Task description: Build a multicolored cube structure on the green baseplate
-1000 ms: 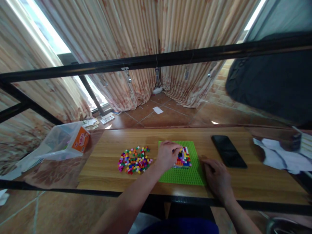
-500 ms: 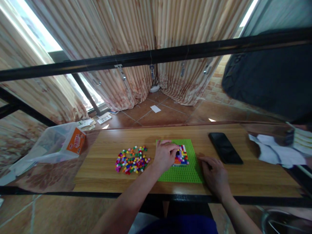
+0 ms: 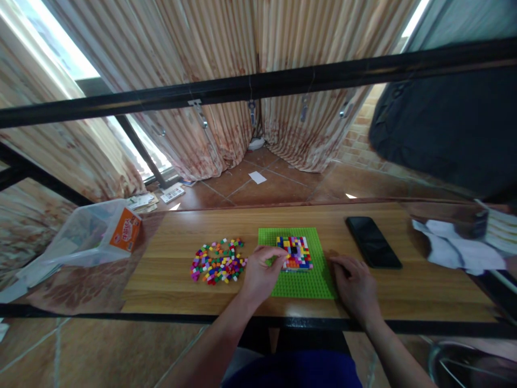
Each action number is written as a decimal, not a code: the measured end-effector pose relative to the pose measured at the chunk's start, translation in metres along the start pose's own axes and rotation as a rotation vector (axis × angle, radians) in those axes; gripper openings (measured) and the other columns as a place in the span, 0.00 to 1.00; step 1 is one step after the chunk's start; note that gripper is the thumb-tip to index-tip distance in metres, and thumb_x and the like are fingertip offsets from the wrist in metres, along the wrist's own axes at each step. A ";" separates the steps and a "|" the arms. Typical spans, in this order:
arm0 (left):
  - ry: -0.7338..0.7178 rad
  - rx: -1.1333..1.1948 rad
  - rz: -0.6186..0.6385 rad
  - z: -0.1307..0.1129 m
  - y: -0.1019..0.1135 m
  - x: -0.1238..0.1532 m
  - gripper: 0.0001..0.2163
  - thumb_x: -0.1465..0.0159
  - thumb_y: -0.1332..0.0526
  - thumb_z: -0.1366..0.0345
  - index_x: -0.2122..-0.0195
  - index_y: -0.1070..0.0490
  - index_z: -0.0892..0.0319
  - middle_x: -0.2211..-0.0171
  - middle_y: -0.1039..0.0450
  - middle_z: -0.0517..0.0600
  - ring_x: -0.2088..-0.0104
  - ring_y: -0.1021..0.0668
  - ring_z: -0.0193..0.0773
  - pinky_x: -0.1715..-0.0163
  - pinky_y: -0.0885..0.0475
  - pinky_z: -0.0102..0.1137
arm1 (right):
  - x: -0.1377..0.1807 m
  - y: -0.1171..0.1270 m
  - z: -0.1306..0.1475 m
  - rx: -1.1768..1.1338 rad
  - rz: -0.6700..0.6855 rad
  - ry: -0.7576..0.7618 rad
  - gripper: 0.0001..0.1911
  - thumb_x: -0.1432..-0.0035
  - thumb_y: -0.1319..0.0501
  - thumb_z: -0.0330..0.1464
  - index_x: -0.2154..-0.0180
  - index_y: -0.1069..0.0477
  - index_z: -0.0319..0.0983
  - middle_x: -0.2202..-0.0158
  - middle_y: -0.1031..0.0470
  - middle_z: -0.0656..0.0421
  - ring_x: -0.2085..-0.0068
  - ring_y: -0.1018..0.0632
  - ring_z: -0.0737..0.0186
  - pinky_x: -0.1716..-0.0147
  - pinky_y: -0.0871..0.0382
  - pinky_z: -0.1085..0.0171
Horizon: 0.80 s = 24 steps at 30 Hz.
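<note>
A green baseplate (image 3: 301,284) lies on the wooden table (image 3: 169,285) in front of me. A patch of small coloured bricks (image 3: 295,251) is built on its far half. My left hand (image 3: 262,274) rests at the plate's left edge, fingers curled toward the patch's near left corner; whether it holds a brick I cannot make out. My right hand (image 3: 353,288) lies flat on the table beside the plate's right edge, fingers stretched. A loose heap of coloured bricks (image 3: 217,261) sits left of the plate.
A black phone (image 3: 372,242) lies right of the plate. White crumpled paper (image 3: 456,250) is at the far right. A clear plastic bag with an orange box (image 3: 96,234) sits at the table's left end. A black metal bar crosses above.
My left hand has drawn back toward me, off the coloured patch, which now shows whole. The right hand has stayed in place.
</note>
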State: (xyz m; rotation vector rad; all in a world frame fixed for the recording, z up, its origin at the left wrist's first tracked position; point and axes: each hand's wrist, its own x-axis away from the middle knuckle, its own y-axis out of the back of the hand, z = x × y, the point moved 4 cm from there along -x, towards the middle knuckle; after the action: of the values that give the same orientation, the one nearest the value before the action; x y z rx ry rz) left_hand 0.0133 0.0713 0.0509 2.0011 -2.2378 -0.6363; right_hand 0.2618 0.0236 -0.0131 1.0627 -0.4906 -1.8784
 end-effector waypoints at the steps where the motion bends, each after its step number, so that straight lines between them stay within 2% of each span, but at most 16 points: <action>1: 0.011 0.006 -0.002 0.003 -0.001 0.003 0.05 0.37 0.37 0.68 0.66 0.20 0.54 0.65 0.18 0.47 0.60 0.20 0.37 0.54 0.26 0.34 | 0.000 0.000 0.000 0.003 0.003 0.000 0.13 0.38 0.45 0.36 0.65 0.23 0.41 0.62 0.20 0.53 0.61 0.23 0.55 0.57 0.30 0.54; 7: -0.016 0.010 0.002 0.004 -0.013 0.003 0.05 0.37 0.37 0.68 0.65 0.21 0.55 0.65 0.18 0.46 0.61 0.19 0.35 0.54 0.25 0.32 | 0.001 0.000 -0.001 0.013 0.010 0.013 0.13 0.37 0.46 0.35 0.64 0.23 0.40 0.61 0.21 0.52 0.60 0.24 0.55 0.57 0.30 0.55; 13: -0.096 -0.061 0.072 -0.004 -0.022 0.001 0.07 0.34 0.40 0.66 0.65 0.22 0.55 0.63 0.18 0.47 0.59 0.19 0.36 0.53 0.25 0.33 | 0.001 0.000 0.000 0.005 0.007 0.000 0.12 0.38 0.46 0.34 0.64 0.23 0.41 0.61 0.21 0.53 0.60 0.24 0.55 0.56 0.30 0.54; 20: -0.253 -0.274 0.155 -0.008 -0.039 -0.002 0.08 0.32 0.42 0.69 0.63 0.22 0.54 0.61 0.18 0.46 0.57 0.20 0.37 0.51 0.29 0.34 | 0.001 -0.001 -0.001 0.006 0.010 0.000 0.12 0.38 0.46 0.34 0.64 0.23 0.41 0.61 0.21 0.53 0.60 0.24 0.55 0.57 0.30 0.54; 24: -0.280 -0.357 0.173 -0.007 -0.043 -0.004 0.08 0.32 0.43 0.69 0.62 0.23 0.54 0.61 0.19 0.47 0.58 0.20 0.38 0.52 0.30 0.35 | 0.001 -0.001 0.000 -0.002 -0.004 0.014 0.12 0.37 0.45 0.34 0.65 0.23 0.41 0.62 0.20 0.53 0.60 0.23 0.55 0.56 0.30 0.54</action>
State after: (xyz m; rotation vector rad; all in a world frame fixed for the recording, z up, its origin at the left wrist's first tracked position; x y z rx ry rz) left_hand 0.0567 0.0710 0.0430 1.6130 -2.2050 -1.2569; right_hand 0.2617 0.0236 -0.0142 1.0752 -0.4788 -1.8735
